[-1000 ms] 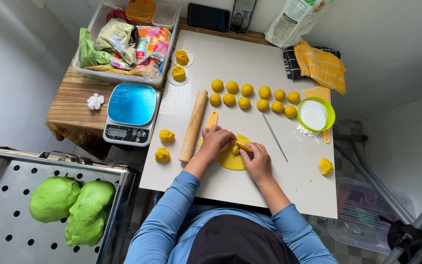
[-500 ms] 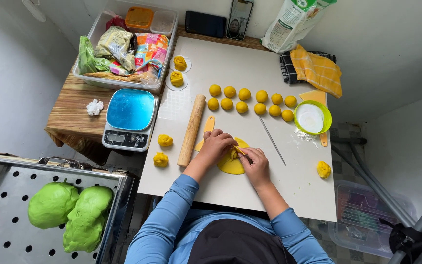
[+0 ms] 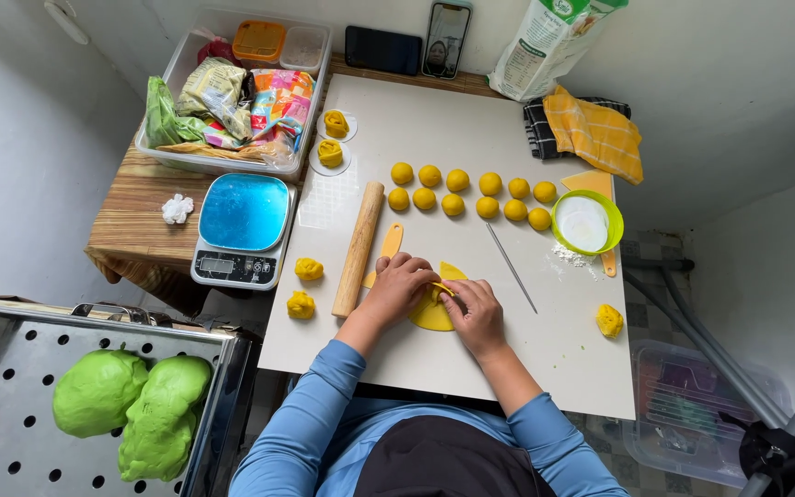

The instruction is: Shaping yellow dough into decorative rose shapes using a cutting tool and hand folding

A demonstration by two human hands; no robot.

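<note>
A white desk (image 3: 471, 129) carries a wooden rolling pin (image 3: 359, 248) at 9 o'clock of the flattened yellow dough sheet (image 3: 434, 315), which lies near the front edge. Ten yellow dough balls (image 3: 469, 191) sit in two rows at 12 o'clock. Left hand (image 3: 399, 287) and right hand (image 3: 473, 311) rest on the sheet, fingers curled, pinching its rolled edge between them.

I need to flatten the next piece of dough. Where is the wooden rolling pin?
In the head view, the wooden rolling pin lies on the white board, just left of the left hand, between two yellow dough lumps and a yellow scraper.
</note>
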